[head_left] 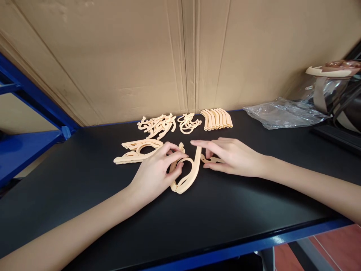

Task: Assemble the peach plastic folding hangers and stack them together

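The left hand (156,165) pinches its grip on a pale looped frame (194,171), which sits between the 2 grips over the bench (225,210). The right hand (231,156) curls around a small hooked piece (213,160), its grip's closure impossible to tell; similar frames (129,159) lie left of the left grip.

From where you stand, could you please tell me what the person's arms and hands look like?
The left hand and right hand are bare, with slim fingers and no gloves or rings visible. Both forearms are bare too, with no sleeves, watch or bracelet in view.
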Action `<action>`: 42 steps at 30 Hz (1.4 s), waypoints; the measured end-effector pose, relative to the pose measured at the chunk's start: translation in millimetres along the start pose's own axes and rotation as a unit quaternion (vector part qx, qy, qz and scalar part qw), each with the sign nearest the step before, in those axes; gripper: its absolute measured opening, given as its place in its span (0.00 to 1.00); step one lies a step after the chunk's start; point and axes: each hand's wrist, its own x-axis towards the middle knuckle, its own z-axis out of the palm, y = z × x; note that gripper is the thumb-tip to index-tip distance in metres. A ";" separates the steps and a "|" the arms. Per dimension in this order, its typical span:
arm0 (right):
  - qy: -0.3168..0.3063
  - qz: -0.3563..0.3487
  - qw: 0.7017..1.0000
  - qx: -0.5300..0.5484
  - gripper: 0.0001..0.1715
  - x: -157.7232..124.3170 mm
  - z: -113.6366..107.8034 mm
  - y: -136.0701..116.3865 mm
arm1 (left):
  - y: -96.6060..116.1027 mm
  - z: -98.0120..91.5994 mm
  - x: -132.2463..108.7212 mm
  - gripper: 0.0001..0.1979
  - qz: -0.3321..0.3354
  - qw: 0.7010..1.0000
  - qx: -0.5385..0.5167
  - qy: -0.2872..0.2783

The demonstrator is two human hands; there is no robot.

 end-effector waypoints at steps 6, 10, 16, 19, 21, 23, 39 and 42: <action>-0.032 0.085 0.996 0.006 0.39 -0.9 -2.2 13.7 | -5.6 1.1 -1.7 0.13 0.021 0.997 -0.073 -0.016; -0.038 0.085 0.995 0.036 0.39 -1.2 -2.0 13.6 | -4.4 0.3 0.4 0.11 -0.004 0.991 -0.134 -0.013; -0.023 0.150 0.988 0.007 0.12 1.4 -3.5 11.5 | 2.3 -2.8 1.2 0.10 0.008 0.997 -0.081 0.010; -0.023 0.184 0.981 -0.057 0.15 3.4 -5.4 10.1 | 7.5 -5.1 0.3 0.07 0.058 0.998 -0.035 -0.002; -0.034 0.205 0.977 -0.054 0.16 4.3 -6.7 7.9 | 9.7 -5.5 -0.6 0.06 0.088 0.996 -0.005 -0.023; -0.046 0.222 0.974 -0.028 0.16 4.9 -7.5 5.2 | 10.3 -5.0 -1.4 0.07 0.106 0.993 0.010 -0.044; -0.062 0.145 0.973 0.170 0.11 2.4 -5.1 -7.6 | 12.5 -6.0 -0.1 0.08 0.131 0.985 -0.062 -0.096; -0.064 0.139 0.965 0.215 0.09 2.6 -6.1 -10.1 | 10.6 -5.3 -1.0 0.10 0.117 0.986 -0.075 -0.091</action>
